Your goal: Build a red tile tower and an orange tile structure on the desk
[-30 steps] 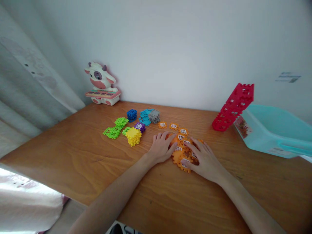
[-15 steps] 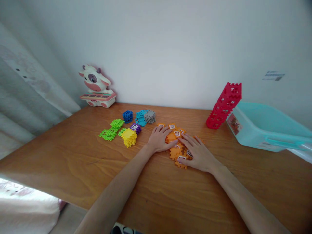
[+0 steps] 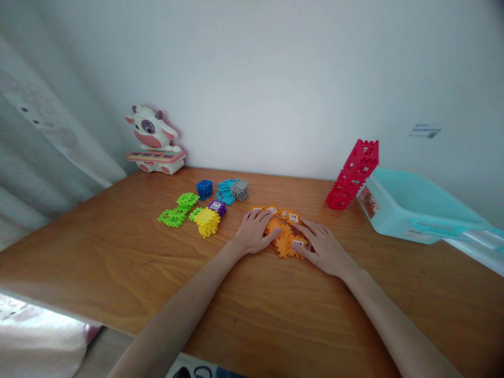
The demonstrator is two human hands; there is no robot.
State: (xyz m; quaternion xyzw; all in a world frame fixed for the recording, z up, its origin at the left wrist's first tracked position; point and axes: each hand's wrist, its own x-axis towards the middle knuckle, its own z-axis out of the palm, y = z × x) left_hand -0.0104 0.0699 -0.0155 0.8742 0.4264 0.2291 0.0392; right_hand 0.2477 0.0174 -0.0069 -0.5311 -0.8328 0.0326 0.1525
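Hands (image 3: 255, 233) flanking orange tiles (image 3: 284, 242), table (image 3: 275, 325) edges distant

Bare table (image 3: 98, 252) leftward; red tower (image 3: 353, 175), bin (image 3: 409, 210) rightward.

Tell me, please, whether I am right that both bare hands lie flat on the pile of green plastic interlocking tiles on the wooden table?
Not quite: the head view shows the left hand and right hand lying flat on a pile of orange plastic interlocking tiles, not green ones. The green plastic tiles lie untouched further left on the wooden table.
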